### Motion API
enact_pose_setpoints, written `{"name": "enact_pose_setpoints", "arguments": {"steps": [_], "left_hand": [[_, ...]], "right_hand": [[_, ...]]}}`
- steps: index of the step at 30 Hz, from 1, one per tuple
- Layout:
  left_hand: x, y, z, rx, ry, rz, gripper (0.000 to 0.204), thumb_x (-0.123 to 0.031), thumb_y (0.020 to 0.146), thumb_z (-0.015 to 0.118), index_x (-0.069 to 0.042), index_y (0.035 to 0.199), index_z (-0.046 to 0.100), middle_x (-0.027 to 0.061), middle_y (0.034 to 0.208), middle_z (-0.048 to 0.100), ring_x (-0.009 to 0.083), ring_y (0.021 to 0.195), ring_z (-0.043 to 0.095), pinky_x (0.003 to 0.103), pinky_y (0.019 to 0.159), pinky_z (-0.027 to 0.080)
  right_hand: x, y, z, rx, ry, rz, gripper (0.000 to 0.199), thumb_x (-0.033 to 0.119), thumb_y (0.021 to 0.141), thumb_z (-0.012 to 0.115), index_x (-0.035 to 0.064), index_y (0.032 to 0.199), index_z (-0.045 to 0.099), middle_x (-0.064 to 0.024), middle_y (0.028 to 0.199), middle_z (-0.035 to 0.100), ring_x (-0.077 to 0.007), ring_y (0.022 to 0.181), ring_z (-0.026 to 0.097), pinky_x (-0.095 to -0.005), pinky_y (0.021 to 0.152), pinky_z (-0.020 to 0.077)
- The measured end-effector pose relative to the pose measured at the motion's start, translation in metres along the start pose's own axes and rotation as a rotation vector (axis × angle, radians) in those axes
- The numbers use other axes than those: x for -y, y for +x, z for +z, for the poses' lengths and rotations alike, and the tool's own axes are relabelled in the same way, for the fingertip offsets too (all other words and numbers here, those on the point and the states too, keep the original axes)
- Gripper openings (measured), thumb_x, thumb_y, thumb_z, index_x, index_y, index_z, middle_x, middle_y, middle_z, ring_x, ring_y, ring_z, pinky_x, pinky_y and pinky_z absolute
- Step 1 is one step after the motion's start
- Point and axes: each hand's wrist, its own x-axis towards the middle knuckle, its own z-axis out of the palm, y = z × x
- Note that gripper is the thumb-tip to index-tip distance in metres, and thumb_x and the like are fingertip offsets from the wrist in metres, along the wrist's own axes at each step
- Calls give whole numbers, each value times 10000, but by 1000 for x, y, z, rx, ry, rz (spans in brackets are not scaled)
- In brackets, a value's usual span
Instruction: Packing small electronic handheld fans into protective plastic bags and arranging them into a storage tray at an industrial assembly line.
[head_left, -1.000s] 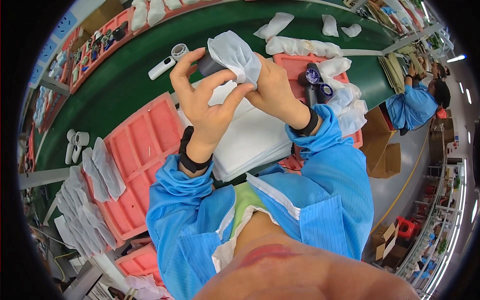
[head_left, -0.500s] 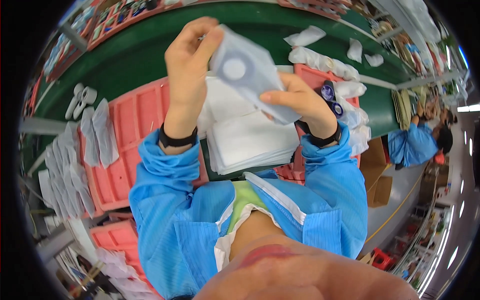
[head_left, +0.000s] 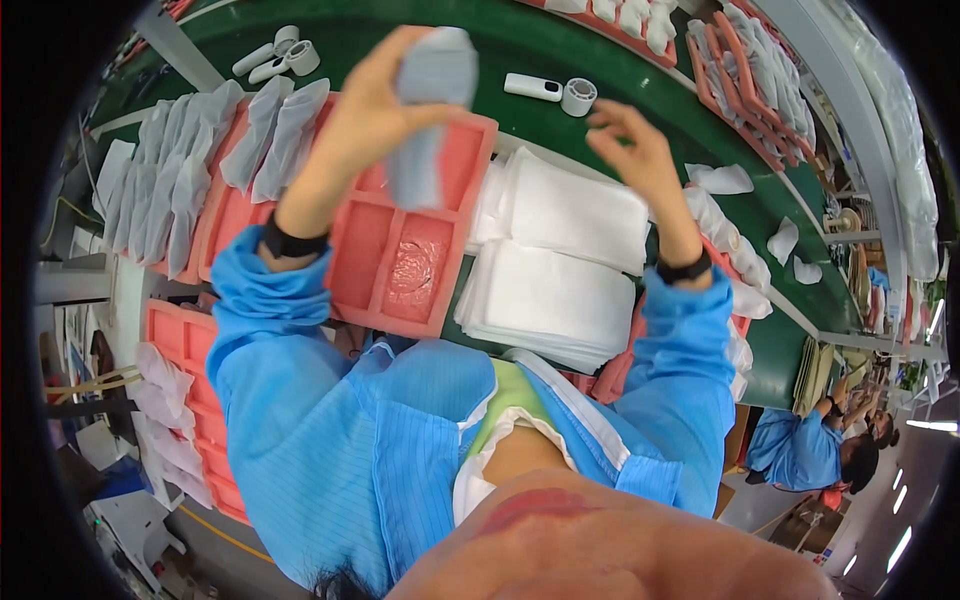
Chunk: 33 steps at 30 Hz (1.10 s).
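Observation:
A handheld fan wrapped in a whitish foam sleeve (head_left: pixel 416 175) is in my left hand (head_left: pixel 385 95), thumb across it and fingers behind. It is smeared by motion and hangs over the pink compartment tray (head_left: pixel 437 320). My right hand (head_left: pixel 640 150) holds nothing, its fingers apart and slightly curled, near a bare white handheld fan (head_left: pixel 535 87) on the green belt. Two stacks of flat white foam sleeves lie between my arms, the far stack (head_left: pixel 580 210) and the near stack (head_left: pixel 550 300).
Several wrapped pieces (head_left: pixel 190 150) lie in rows at the left of the tray. Two bare white fans (head_left: pixel 285 60) rest on the belt at far left. Stacked pink trays (head_left: pixel 740 90) with wrapped pieces stand far right. A co-worker in blue (head_left: pixel 800 445) sits at right.
My right hand has let go of the wrapped fan and moved away to the right, fingers apart. My left hand keeps the fan, now over the pink tray. The head view has shifted.

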Motion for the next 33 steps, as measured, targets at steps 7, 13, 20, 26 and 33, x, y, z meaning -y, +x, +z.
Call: {"name": "enact_pose_setpoints", "arguments": {"steps": [7, 13, 20, 26, 33], "left_hand": [[156, -10, -69, -7, 736, -219, 604, -37, 672, 719, -134, 1240, 539, 172, 1177, 557, 343, 1119, 533, 387, 922, 457], [127, 7, -19, 104, 1203, 15, 635, 7, 687, 659, -166, 1283, 525, 213, 1254, 503, 405, 1146, 506, 397, 908, 471], [33, 25, 115, 436, 457, 301, 335, -110, 790, 660, -143, 1122, 627, 125, 1093, 594, 350, 1007, 583, 398, 819, 499], [31, 19, 229, 611, 513, 182, 216, -205, 812, 671, -91, 987, 616, 137, 973, 600, 340, 879, 610, 400, 732, 494], [49, -1, 280, 605, 594, 161, 173, -264, 826, 660, -119, 910, 617, 123, 901, 604, 338, 825, 618, 401, 678, 495]], "right_hand": [[-169, 71, -5, -55, -654, 228, 1068, 496, 564, 851, -12, 1384, 394, -243, 1308, 511, -300, 1151, 558, -352, 915, 486], [-203, 92, 26, -156, -149, 249, 1061, 416, 492, 877, -36, 1341, 429, -231, 1275, 542, -323, 1203, 525, -351, 1010, 421], [-156, 97, 28, -224, -271, 396, 675, 245, 583, 857, 22, 1156, 581, -148, 1041, 648, -276, 926, 639, -320, 803, 520], [-62, 66, -18, -478, -160, 171, 537, 213, 595, 808, 7, 1021, 553, -194, 928, 630, -348, 875, 625, -386, 785, 498], [4, -25, -86, -705, -77, 18, 546, 192, 592, 808, 8, 1029, 538, -128, 902, 624, -235, 797, 620, -336, 723, 502]]}}
